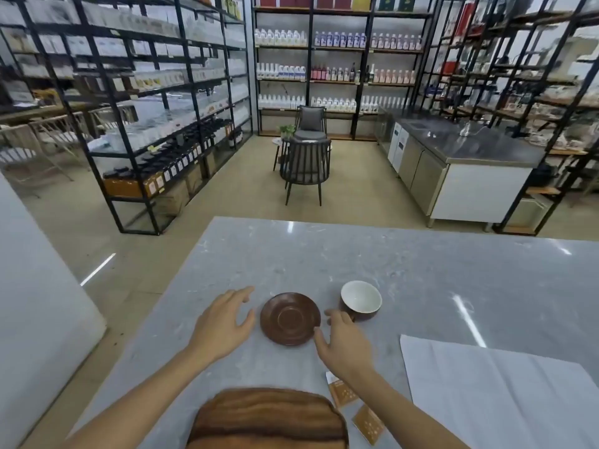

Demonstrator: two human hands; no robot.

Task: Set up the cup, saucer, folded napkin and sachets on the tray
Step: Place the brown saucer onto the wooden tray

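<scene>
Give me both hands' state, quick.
Left hand: open, empty, left of the saucer.
Right hand: open, empty, at the saucer's right edge.

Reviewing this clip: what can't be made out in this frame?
- Tray: near part cut off by the bottom edge, head view.
- Sachets: print too small; one partly under the right hand's wrist.
- Cup: near side hidden behind the fingers.
- Napkin: cut off at right.
</scene>
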